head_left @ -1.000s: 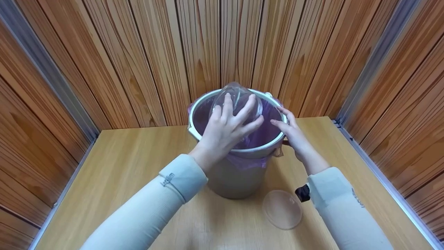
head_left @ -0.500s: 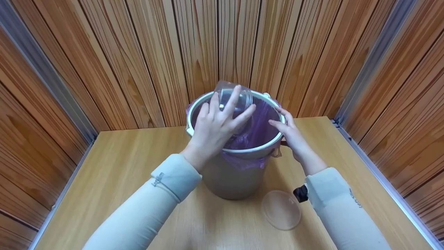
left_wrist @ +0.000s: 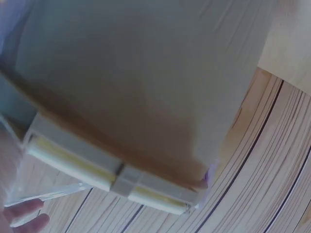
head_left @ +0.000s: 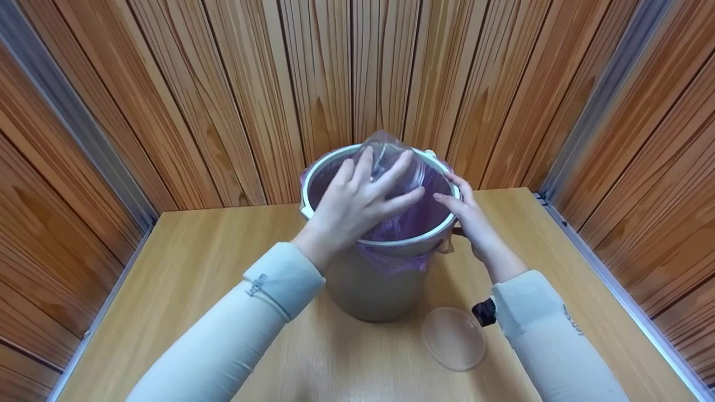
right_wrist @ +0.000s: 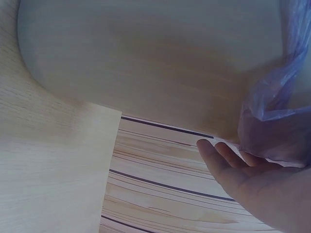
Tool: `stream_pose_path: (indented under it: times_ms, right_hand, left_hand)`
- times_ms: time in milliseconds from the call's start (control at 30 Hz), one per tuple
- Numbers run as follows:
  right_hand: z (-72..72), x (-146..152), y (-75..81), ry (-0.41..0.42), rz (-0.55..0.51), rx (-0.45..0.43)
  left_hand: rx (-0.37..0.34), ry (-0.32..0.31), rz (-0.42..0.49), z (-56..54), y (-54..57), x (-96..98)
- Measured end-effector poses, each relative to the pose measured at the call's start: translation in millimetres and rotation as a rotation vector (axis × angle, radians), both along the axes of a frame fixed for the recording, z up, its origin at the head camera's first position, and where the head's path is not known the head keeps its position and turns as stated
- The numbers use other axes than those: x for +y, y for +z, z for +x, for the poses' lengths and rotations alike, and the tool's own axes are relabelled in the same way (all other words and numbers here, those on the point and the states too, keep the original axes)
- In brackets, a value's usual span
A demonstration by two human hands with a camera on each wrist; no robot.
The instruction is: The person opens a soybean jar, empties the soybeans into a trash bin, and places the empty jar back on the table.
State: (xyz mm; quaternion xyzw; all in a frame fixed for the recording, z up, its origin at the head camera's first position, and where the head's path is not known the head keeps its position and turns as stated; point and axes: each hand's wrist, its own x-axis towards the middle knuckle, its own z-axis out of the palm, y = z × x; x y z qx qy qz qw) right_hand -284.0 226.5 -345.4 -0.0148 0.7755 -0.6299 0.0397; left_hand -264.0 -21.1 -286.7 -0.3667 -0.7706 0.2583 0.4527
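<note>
In the head view my left hand [head_left: 352,198] holds a clear plastic container [head_left: 384,139], fingers spread over its side. The container is tilted over the mouth of a grey trash can [head_left: 374,293], and its lower part is hidden behind the hand. A purple bag [head_left: 427,218] lines the can and folds out over its pale rim. My right hand [head_left: 475,220] holds the can's right rim, thumb inside and fingers outside. From the right wrist, that hand's fingers [right_wrist: 228,167] show beside the bunched bag. In the left wrist view only fingertips [left_wrist: 29,216] of the left hand appear, beyond the rim.
A round clear lid [head_left: 453,339] lies on the wooden table [head_left: 223,268], in front of the can and near the right sleeve. Wood-panelled walls [head_left: 251,95] stand close behind the can and at both sides.
The container swung left and more level half a second ago, then tipped back to the right with my left hand. My right hand has stayed on the rim.
</note>
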Motion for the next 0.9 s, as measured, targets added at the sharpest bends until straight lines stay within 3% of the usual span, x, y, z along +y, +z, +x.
stream_pose_path:
  times_ms: [133, 200, 333, 433, 567, 800, 900]
  right_hand:
    - [-0.5, -0.1, 0.1, -0.003, -0.009, -0.002]
    - [-0.8, -0.2, 0.1, -0.005, -0.01, 0.002]
    - [-0.3, -0.9, 0.2, -0.002, -0.006, 0.005]
    - [0.1, -1.4, -0.5, 0.0, -0.007, 0.0]
    - [0.3, -0.6, -1.5, -0.003, -0.005, -0.003]
    - [0.0, 1.4, -0.4, 0.002, 0.007, 0.01]
    - [0.3, 0.8, 0.0, 0.001, -0.002, 0.004]
  left_hand:
    - [0.019, -0.053, 0.119, -2.8, 3.8, -1.8]
    - [0.027, -0.095, 0.134, -5.0, 4.9, -1.7]
    - [0.006, -0.111, 0.036, -6.7, 1.7, -3.3]
    - [-0.015, -0.078, -0.017, -6.1, -1.8, -4.8]
    - [-0.013, -0.06, 0.014, -4.3, -3.0, -4.7]
    - [-0.01, -0.108, 0.115, -3.2, -1.4, -5.3]
    - [-0.062, -0.124, 0.2, -1.9, -0.2, -6.1]
